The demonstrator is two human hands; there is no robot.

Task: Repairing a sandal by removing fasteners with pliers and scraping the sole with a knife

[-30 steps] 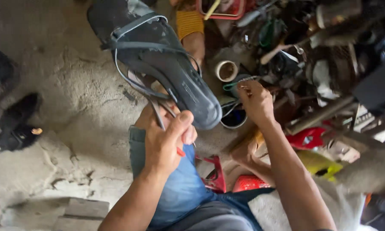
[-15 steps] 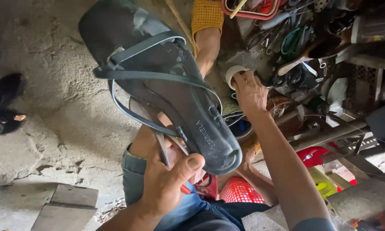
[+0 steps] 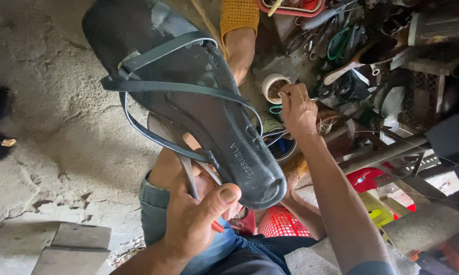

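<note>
Two hands, left hand (image 3: 194,219) fingers gripping black sandal (image 3: 189,97), right hand (image 3: 297,108) fingers pinched beside small round tub (image 3: 274,86)

Sandal (image 3: 189,102) toe (top) cut off by frame.

one sandal (image 3: 189,102), two hands, one red basket (image 3: 283,224).

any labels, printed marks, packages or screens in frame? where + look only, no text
Printed mark: pale lettering along the insole of the dark strappy sandal, near its heel end, above the left hand.
Small round container: white rim, brownish inside, beside the right hand; no label visible.
Red mesh basket: low centre, plain.
No screens or signs visible.
</note>
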